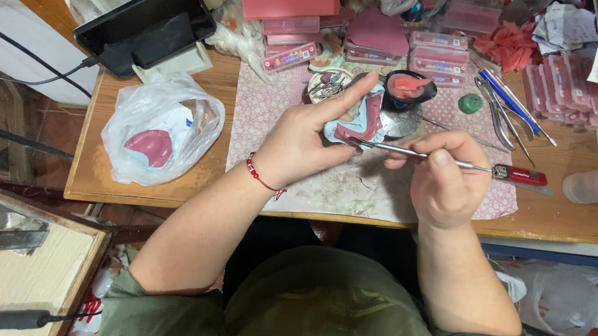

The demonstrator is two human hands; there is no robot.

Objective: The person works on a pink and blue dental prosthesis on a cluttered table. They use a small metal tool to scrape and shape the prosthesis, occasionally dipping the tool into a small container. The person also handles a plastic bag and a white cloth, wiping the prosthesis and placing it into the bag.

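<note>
Above the wooden workbench (177,189), left hand (300,138) clasps a blue dental cast with pink wax (361,124); right hand (446,178) pinches a metal wax carver (420,155), tip at the wax. Excess pressure could gouge the wax or dislodge the cast.

**Work table: surface and contents**

A wooden table (552,226) is covered centrally by a patterned cloth (274,113). A plastic bag (159,132) is placed at the left, stacked pink boxes (438,56) at the rear, and metal pliers (499,116) at the right.
</note>
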